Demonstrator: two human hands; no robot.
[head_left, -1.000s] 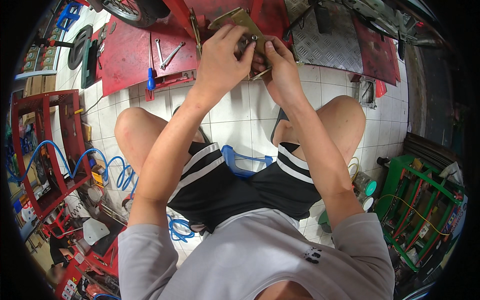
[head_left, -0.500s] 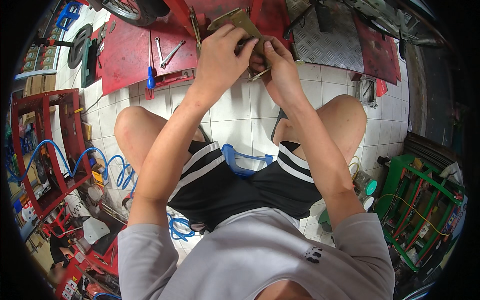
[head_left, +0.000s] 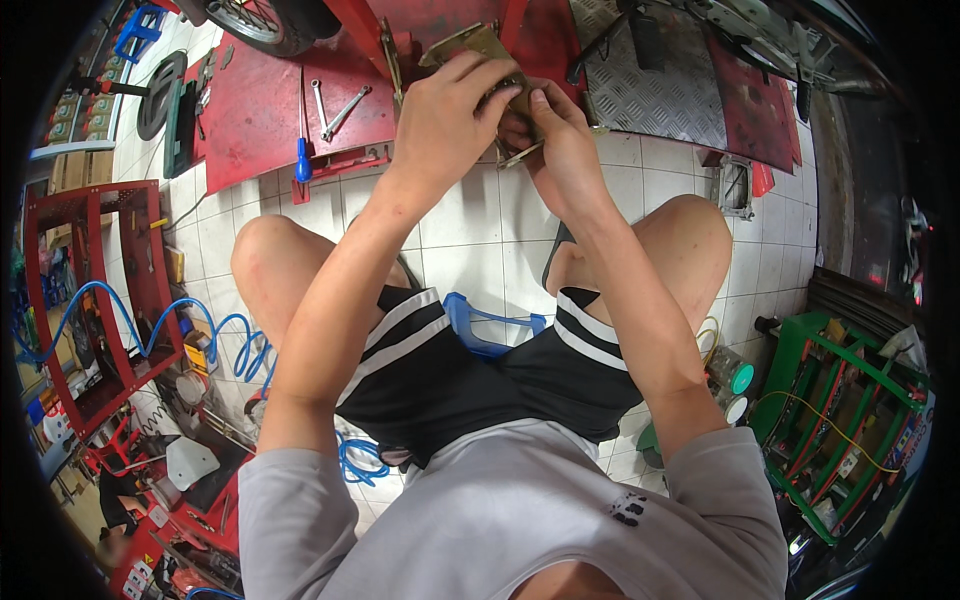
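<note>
My left hand (head_left: 445, 128) is bent over a brass-coloured metal bracket (head_left: 468, 41) at the top middle, its fingertips pressed to the plate; any small part under them is hidden. My right hand (head_left: 565, 150) grips the bracket's right side, thumb on top and fingers beneath. The bracket is tilted above the front edge of a red platform (head_left: 250, 120), beside a red upright post (head_left: 370, 40). On the platform to the left lie a blue-handled screwdriver (head_left: 302, 160) and two wrenches (head_left: 347, 110).
A wheel (head_left: 262, 22) stands at top left and a chequered metal plate (head_left: 650, 100) at top right. A red rack (head_left: 95, 200) with blue hose (head_left: 210, 320) is at left, a green trolley (head_left: 830, 420) and jar (head_left: 740, 377) at right. A blue stool (head_left: 485, 325) shows between my legs.
My left fingers have shifted slightly over the bracket, covering the small metal fitting seen a second ago. The bracket sits slightly lower; both hands stay on it.
</note>
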